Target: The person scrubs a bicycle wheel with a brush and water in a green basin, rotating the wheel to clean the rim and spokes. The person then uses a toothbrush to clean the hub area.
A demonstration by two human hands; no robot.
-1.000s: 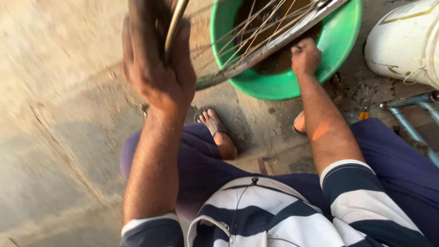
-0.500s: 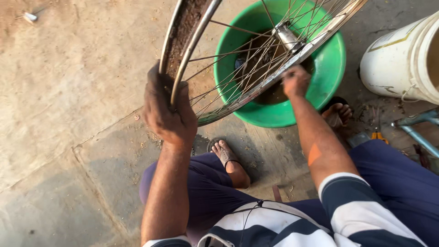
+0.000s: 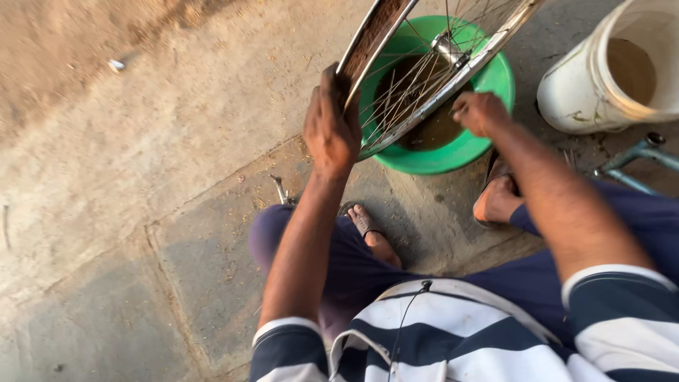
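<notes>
Person crouched on pale concrete paving (image 3: 141, 141), seen from above. Left hand (image 3: 331, 127) clamped around the rusty-lined, silver metal spoked bicycle wheel rim (image 3: 375, 35), fingers curled over its edge at about 9 o'clock on the wheel; a firm closed grip. The wheel stands tilted above the round green plastic basin (image 3: 488, 85), its hub (image 3: 447, 49) over the basin's middle. Upper arc of the wheel is cut off by the top of the frame, so its full circle cannot be made out.

Right hand (image 3: 481, 113) sits at the basin's 4 o'clock, just beside the lower rim; fingers bent into a loose fist, but whether they pinch a spoke, the rim or nothing is hidden by the knuckles. Cannot tell.

Basin holds dark, murky liquid, mostly screened by spokes.

White plastic bucket (image 3: 587, 92) at 3 o'clock from the basin, partly cropped. Pale blue-green metal tube (image 3: 629, 166) below it, running off the right edge. Two sandalled feet (image 3: 371, 233) near the basin; the right one half covered by the forearm.
</notes>
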